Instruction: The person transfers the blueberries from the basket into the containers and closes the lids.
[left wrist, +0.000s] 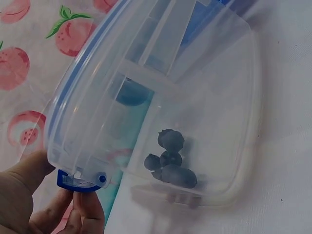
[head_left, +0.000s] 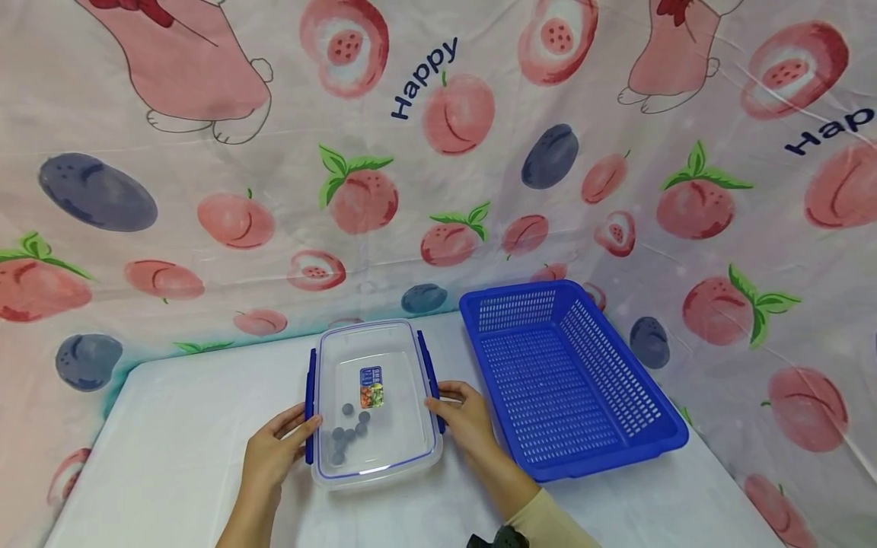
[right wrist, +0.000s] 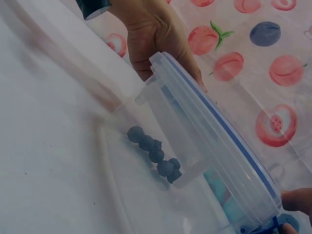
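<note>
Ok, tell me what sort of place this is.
Probably a makeshift tabletop set, not a real kitchen. A white table is backed by a draped peach-print cloth in place of walls, and on it stand only a lidded clear container of blueberries and a blue basket.

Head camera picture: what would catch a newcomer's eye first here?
Probably the clear lidded box on the white table, with the left hand and right hand at its blue side clips and a few blueberries rolled to its near end. Just right of it sits a bright blue basket, with a peach-patterned cloth draped behind.
</note>
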{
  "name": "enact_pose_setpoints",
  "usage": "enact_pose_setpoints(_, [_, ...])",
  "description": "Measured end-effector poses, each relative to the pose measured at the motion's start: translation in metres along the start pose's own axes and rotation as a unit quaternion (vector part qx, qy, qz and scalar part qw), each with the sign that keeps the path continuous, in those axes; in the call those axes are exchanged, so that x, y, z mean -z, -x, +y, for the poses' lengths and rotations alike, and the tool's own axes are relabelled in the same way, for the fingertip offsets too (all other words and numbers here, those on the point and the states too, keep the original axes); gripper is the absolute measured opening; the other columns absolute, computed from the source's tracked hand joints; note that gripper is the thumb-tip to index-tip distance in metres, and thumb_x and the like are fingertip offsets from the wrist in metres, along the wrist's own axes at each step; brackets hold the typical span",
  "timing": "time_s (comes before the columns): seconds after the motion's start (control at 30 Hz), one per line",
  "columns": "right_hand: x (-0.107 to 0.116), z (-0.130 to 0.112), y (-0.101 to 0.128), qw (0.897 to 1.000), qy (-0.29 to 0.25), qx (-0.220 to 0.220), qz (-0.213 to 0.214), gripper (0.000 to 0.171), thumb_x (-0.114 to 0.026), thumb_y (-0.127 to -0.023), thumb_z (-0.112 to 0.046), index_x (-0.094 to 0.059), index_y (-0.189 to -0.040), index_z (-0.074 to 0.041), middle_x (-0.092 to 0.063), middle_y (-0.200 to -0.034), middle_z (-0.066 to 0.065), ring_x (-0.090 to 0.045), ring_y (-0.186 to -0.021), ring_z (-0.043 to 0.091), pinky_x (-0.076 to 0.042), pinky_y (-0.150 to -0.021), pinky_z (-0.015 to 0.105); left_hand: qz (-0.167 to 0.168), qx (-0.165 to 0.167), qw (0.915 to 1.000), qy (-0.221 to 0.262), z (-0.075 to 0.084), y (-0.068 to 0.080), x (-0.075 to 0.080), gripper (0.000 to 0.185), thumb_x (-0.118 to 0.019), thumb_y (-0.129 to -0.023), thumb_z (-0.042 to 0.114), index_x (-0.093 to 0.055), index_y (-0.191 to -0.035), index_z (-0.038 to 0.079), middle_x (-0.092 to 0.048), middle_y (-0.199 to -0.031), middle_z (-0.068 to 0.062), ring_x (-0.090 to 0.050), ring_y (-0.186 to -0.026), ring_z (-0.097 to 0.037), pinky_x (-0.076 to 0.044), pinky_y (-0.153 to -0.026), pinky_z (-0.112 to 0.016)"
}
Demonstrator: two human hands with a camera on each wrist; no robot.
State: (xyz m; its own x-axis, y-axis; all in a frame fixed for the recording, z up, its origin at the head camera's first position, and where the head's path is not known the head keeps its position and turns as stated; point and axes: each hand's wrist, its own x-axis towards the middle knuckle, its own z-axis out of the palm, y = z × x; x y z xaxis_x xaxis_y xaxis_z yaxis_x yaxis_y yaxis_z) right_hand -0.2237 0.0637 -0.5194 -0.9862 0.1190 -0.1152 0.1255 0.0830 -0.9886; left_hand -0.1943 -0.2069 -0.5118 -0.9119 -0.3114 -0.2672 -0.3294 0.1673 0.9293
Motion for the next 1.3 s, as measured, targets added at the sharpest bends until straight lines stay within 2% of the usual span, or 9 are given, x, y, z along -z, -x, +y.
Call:
enact_pose_setpoints(0.13, [-0.0004,-0.0033,-0.0007,1.0,-0.005,-0.003,-0.003,0.041,-0.077,-0.082,-0.01,-0.061,-0.116,0.008,-0.065,-0.111,0.023,-0.063,-0.085,0.018,-0.054,-0.073,0.029,0.002,0.01,0.9999,0.01,0.0009,-0.0007,-0.0006,0.067,-0.08,-0.083,0.033,-0.055,-0.136,0.0,-0.066,-0.124,-0.013,-0.062,-0.077,0.0,-0.054,-0.068,-0.018])
enact_pose_setpoints(0.3, [-0.0006,-0.0042,-0.0003,1.0,-0.007,0.003,0.002,0.039,-0.077,-0.082,-0.008,-0.062,-0.114,0.008,-0.065,-0.109,0.022,-0.063,-0.084,0.016,-0.055,-0.072,0.029,0.009,0.011,0.9997,0.019,0.001,-0.0008,-0.0033,0.069,-0.08,-0.083,0.034,-0.055,-0.135,-0.002,-0.065,-0.126,-0.017,-0.062,-0.076,-0.001,-0.054,-0.067,-0.018])
enact_pose_setpoints(0.47, [-0.0001,-0.0038,-0.0009,1.0,-0.004,0.007,0.006,0.037,-0.077,-0.082,-0.009,-0.063,-0.112,0.007,-0.066,-0.106,0.021,-0.064,-0.082,0.015,-0.054,-0.069,0.028,0.013,0.005,0.9999,0.002,0.0014,-0.0009,-0.0048,0.065,-0.078,-0.085,0.035,-0.056,-0.135,-0.001,-0.058,-0.134,-0.023,-0.062,-0.076,-0.002,-0.053,-0.066,-0.017])
enact_pose_setpoints(0.67, [0.0,-0.003,-0.0015,1.0,-0.006,-0.01,-0.002,0.039,-0.077,-0.082,-0.01,-0.061,-0.115,0.006,-0.065,-0.109,0.02,-0.062,-0.082,0.016,-0.053,-0.07,0.028,0.004,0.01,0.9999,-0.002,-0.0004,-0.002,-0.0029,0.069,-0.078,-0.084,0.039,-0.055,-0.137,0.001,-0.059,-0.134,-0.02,-0.061,-0.08,0.0,-0.053,-0.068,-0.018])
enact_pose_setpoints(0.77, [-0.0005,-0.0022,-0.0013,1.0,-0.018,-0.02,-0.004,0.041,-0.076,-0.082,-0.009,-0.059,-0.116,0.005,-0.063,-0.111,0.019,-0.061,-0.082,0.016,-0.052,-0.069,0.027,-0.007,0.022,0.9995,0.022,-0.0016,-0.0025,-0.0023,0.07,-0.078,-0.084,0.036,-0.052,-0.138,0.001,-0.064,-0.125,-0.012,-0.061,-0.08,0.0,-0.053,-0.069,-0.019])
enact_pose_setpoints(0.9, [-0.0013,0.0004,-0.002,0.999,-0.041,-0.031,-0.01,0.042,-0.076,-0.082,-0.008,-0.058,-0.117,0.005,-0.061,-0.112,0.02,-0.061,-0.079,0.016,-0.053,-0.067,0.027,-0.042,0.04,0.9936,0.097,-0.0044,-0.0033,-0.0025,0.069,-0.075,-0.088,0.027,-0.043,-0.144,0.003,-0.068,-0.109,0.004,-0.066,-0.084,-0.005,-0.054,-0.071,-0.022])
enact_pose_setpoints(1.0, [-0.0008,0.0016,-0.0029,0.998,-0.048,-0.036,-0.014,0.044,-0.076,-0.082,-0.009,-0.057,-0.119,0.004,-0.061,-0.113,0.019,-0.061,-0.077,0.015,-0.052,-0.063,0.026,-0.061,0.051,0.9875,0.136,-0.0059,-0.004,-0.0027,0.07,-0.073,-0.09,0.023,-0.037,-0.146,0.004,-0.069,-0.106,0.005,-0.068,-0.086,-0.009,-0.055,-0.072,-0.024])
enact_pose_setpoints(1.2, [0.0022,0.0,-0.0024,0.998,-0.052,-0.024,-0.033,0.05,-0.075,-0.085,-0.009,-0.052,-0.129,-0.002,-0.06,-0.115,0.021,-0.063,-0.079,0.016,-0.054,-0.063,0.029,-0.055,0.048,0.9903,0.118,-0.0059,-0.0037,-0.0027,0.07,-0.073,-0.09,0.027,-0.037,-0.146,0.006,-0.068,-0.114,-0.001,-0.068,-0.086,-0.009,-0.055,-0.073,-0.023])
enact_pose_setpoints(1.3, [0.0033,-0.001,-0.0022,0.998,-0.038,0.001,-0.042,0.044,-0.073,-0.087,-0.009,-0.056,-0.127,-0.004,-0.057,-0.116,0.022,-0.062,-0.08,0.017,-0.054,-0.065,0.03,-0.046,0.037,0.9926,0.106,-0.0048,-0.0028,-0.0034,0.07,-0.074,-0.089,0.029,-0.039,-0.146,0.007,-0.069,-0.113,-0.002,-0.068,-0.082,-0.007,-0.055,-0.071,-0.023])
